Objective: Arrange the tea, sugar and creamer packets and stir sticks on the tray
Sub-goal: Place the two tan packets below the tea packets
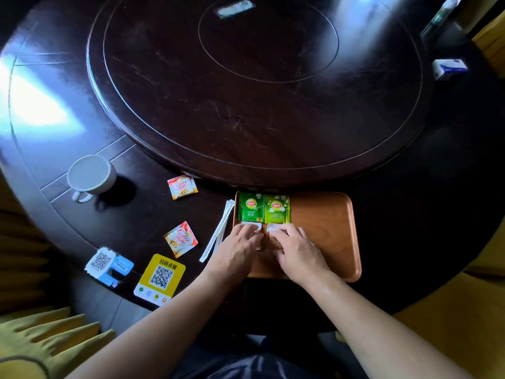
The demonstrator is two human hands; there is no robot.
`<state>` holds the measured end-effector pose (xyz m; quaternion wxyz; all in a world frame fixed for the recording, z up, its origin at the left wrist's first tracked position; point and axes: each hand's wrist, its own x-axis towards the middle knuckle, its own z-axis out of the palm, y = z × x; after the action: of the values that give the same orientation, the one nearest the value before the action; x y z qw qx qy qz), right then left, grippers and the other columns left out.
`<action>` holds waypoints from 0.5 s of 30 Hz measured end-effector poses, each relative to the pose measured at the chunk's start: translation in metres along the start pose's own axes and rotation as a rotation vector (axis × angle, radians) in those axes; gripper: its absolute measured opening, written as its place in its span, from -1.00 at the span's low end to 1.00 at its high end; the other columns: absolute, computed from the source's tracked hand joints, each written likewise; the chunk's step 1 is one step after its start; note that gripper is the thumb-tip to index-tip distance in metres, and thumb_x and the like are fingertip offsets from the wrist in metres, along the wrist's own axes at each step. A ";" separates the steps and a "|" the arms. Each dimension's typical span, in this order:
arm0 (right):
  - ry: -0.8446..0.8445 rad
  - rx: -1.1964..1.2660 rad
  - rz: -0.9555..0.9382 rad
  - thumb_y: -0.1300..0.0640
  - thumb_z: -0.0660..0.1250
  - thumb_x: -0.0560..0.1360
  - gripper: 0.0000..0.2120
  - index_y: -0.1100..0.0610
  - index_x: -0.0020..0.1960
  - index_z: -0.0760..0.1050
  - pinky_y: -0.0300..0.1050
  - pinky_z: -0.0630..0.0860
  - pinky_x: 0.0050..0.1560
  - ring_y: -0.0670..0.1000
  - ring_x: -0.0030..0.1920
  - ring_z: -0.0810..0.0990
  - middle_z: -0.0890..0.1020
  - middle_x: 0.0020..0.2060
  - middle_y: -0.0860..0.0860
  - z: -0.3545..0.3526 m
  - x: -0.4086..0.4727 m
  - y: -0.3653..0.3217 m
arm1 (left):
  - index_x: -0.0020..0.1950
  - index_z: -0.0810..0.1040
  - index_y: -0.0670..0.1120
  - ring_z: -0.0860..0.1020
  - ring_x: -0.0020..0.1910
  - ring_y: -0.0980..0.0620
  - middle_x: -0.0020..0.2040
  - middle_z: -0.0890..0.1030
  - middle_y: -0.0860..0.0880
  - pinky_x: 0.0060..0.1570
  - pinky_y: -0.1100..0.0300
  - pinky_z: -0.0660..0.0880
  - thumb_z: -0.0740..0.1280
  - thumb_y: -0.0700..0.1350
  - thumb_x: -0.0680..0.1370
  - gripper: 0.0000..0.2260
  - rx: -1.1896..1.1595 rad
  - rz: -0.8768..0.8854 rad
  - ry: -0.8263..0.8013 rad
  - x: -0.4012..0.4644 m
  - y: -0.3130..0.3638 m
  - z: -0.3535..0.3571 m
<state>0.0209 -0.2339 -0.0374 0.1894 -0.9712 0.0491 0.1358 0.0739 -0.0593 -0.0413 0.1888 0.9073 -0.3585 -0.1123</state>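
Observation:
An orange wooden tray [325, 231] lies at the near edge of a dark round table. Two green tea packets [263, 210] lie side by side in the tray's far left corner. Just below them my left hand [237, 247] rests its fingers on one sugar packet [252, 226], and my right hand [297, 250] presses on a second sugar packet [273, 236]; both packets are largely covered. Two red and orange creamer packets [182, 186] [180, 238] lie on the table left of the tray. White wrapped stir sticks [218, 231] lie along the tray's left edge.
A white cup [91, 176] stands at the left. A yellow QR code card [161, 279] and a blue and white QR stand [108, 265] sit near the front edge. The raised turntable [254, 77] fills the table's middle. A small box [448, 68] sits far right.

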 end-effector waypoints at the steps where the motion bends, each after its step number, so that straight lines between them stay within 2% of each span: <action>1: -0.004 0.013 0.008 0.14 0.38 0.53 -0.61 0.00 0.34 0.49 0.12 0.58 0.09 0.11 0.23 0.46 0.47 0.28 -0.02 -0.001 0.000 -0.001 | 0.24 0.56 -0.14 0.48 0.20 -0.14 0.21 0.55 -0.12 0.18 0.05 0.48 0.38 -0.17 0.49 -0.68 -0.022 -0.007 0.023 -0.001 -0.001 -0.003; 4: -0.002 0.043 0.038 0.09 0.39 0.54 -0.67 0.02 0.30 0.51 0.09 0.57 0.09 0.10 0.20 0.48 0.49 0.18 0.01 -0.005 0.001 -0.006 | 0.15 0.59 -0.09 0.51 0.07 -0.10 0.10 0.58 -0.07 0.05 0.06 0.53 0.39 -0.10 0.49 -0.76 -0.049 -0.031 0.092 -0.010 -0.007 -0.015; 7: 0.006 0.079 0.044 0.04 0.38 0.55 -0.72 0.04 0.25 0.54 0.03 0.55 0.08 0.08 0.17 0.50 0.56 0.11 0.02 -0.012 0.008 -0.016 | 0.07 0.61 -0.05 0.51 -0.02 -0.06 -0.01 0.59 -0.03 -0.07 0.05 0.55 0.39 -0.03 0.50 -0.81 -0.075 -0.151 0.154 -0.024 -0.023 -0.027; 9: 0.006 0.119 0.042 0.03 0.38 0.55 -0.76 0.05 0.20 0.56 0.02 0.56 0.07 0.09 0.14 0.52 0.59 0.07 0.02 -0.017 0.016 -0.026 | 0.04 0.60 -0.02 0.51 -0.02 -0.04 -0.03 0.59 0.01 -0.12 0.07 0.54 0.39 0.00 0.50 -0.84 -0.079 -0.260 0.174 -0.034 -0.038 -0.034; 12: 0.001 0.156 0.034 0.04 0.36 0.55 -0.80 0.05 0.16 0.58 0.01 0.56 0.06 0.09 0.10 0.56 0.60 0.04 0.03 -0.021 0.033 -0.048 | 0.08 0.58 0.02 0.50 0.06 -0.05 0.03 0.58 0.05 -0.07 0.01 0.55 0.39 0.05 0.49 -0.79 -0.081 -0.487 0.156 -0.050 -0.065 -0.043; 15: -0.001 0.192 0.036 0.04 0.38 0.53 -0.83 0.04 0.10 0.59 -0.02 0.54 0.02 0.10 0.04 0.58 0.60 0.03 0.02 -0.021 0.056 -0.075 | 0.24 0.54 -0.05 0.46 0.11 -0.13 0.15 0.55 -0.06 0.05 -0.06 0.52 0.41 0.08 0.47 -0.61 -0.048 -0.594 0.127 -0.062 -0.094 -0.047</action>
<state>0.0905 -0.1752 -0.0076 0.2791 -0.9475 0.0790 0.1342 0.1028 0.0588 -0.0340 0.1911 0.9730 -0.0622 -0.1138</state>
